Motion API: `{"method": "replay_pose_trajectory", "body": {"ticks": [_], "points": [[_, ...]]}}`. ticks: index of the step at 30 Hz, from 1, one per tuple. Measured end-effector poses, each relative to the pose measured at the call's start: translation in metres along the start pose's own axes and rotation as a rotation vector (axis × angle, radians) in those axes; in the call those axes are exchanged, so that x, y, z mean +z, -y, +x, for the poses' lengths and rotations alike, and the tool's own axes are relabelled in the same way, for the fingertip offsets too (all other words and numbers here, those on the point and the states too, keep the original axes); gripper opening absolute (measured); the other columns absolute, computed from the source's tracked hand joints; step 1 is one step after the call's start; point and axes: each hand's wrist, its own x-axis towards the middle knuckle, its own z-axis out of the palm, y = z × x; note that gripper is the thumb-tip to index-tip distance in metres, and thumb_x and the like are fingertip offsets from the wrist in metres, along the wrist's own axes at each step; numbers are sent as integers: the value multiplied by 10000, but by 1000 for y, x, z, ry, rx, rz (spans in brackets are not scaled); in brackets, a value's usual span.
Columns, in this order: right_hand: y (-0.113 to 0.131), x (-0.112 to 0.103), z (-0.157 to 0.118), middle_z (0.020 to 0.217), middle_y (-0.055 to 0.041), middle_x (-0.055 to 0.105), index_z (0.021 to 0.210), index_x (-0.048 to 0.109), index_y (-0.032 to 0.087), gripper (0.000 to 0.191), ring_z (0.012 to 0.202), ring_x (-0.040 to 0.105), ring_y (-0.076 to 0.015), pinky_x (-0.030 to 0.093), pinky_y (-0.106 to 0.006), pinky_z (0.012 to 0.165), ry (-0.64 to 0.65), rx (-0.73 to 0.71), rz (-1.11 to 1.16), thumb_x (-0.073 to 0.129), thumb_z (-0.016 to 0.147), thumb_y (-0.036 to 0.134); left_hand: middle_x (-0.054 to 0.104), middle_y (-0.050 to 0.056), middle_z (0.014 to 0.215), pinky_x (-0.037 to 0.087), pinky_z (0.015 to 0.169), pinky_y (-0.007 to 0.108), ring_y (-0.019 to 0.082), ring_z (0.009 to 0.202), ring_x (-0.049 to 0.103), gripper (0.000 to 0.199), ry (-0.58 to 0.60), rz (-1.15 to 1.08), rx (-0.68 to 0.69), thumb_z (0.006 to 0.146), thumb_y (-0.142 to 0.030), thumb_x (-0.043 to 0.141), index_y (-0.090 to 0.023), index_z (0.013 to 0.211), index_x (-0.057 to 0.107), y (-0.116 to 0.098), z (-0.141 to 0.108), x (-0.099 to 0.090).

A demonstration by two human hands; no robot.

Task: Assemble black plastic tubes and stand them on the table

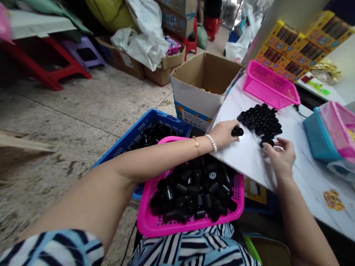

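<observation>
Pile of black cylinders (260,120) is on the marbled table (249,157), just past both hands, narrowing toward the right hand (281,157), which is nearest: half-curled at its tip, can't tell if gripping. Left hand's (223,136) closed round black pieces (237,131), ends pointing rightward.
</observation>
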Motion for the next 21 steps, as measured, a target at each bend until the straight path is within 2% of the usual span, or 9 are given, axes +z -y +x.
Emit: {"method": "replay_pose_trajectory", "body": {"ticks": [3, 6, 11, 15, 17, 21], "points": [[-1, 11, 7, 937, -5, 677, 1234, 539, 205, 762, 691, 711, -176, 591, -305, 618, -4, -14, 31, 918, 624, 461, 667, 69, 1135, 553, 942, 365, 223, 1029, 665, 438, -10, 16, -27, 795, -354, 859, -217, 1179, 699, -5, 35, 30], [-4, 16, 4, 931, 6, 678, 1335, 482, 213, 854, 755, 733, -193, 607, -337, 709, 20, -31, 57, 911, 637, 450, 596, 92, 1170, 554, 946, 405, 246, 1006, 648, 527, -38, 96, -79, 778, -495, 855, -232, 1210, 707, -7, 43, 43], [-9, 17, -2, 923, 6, 682, 1341, 480, 211, 844, 752, 719, -186, 603, -350, 744, 29, -29, 41, 896, 640, 430, 597, 121, 1151, 526, 1012, 453, 286, 1055, 618, 639, -15, 228, -15, 768, -594, 813, -159, 1217, 680, -3, 29, 37], [-3, 21, -3, 912, 20, 675, 1351, 480, 205, 836, 740, 707, -177, 602, -346, 732, 22, -14, 34, 887, 644, 390, 601, 133, 1178, 520, 1035, 458, 282, 1080, 618, 497, -25, 250, -44, 831, -458, 764, -153, 1211, 666, 6, 18, 22], [1, 22, -2, 901, 27, 678, 1357, 482, 203, 834, 732, 704, -176, 601, -345, 728, 16, -17, 13, 883, 644, 363, 629, 128, 1188, 535, 1031, 445, 277, 1103, 634, 487, -12, 222, -80, 828, -420, 781, -155, 1216, 654, 8, 21, 17], [1, 18, 5, 855, 16, 694, 1317, 520, 217, 787, 674, 685, -164, 564, -304, 667, 3, -32, -26, 895, 630, 305, 672, 157, 1277, 552, 1013, 408, 310, 1234, 647, 670, -37, 174, -103, 734, -377, 888, -77, 1262, 604, 1, 44, 24]]}}
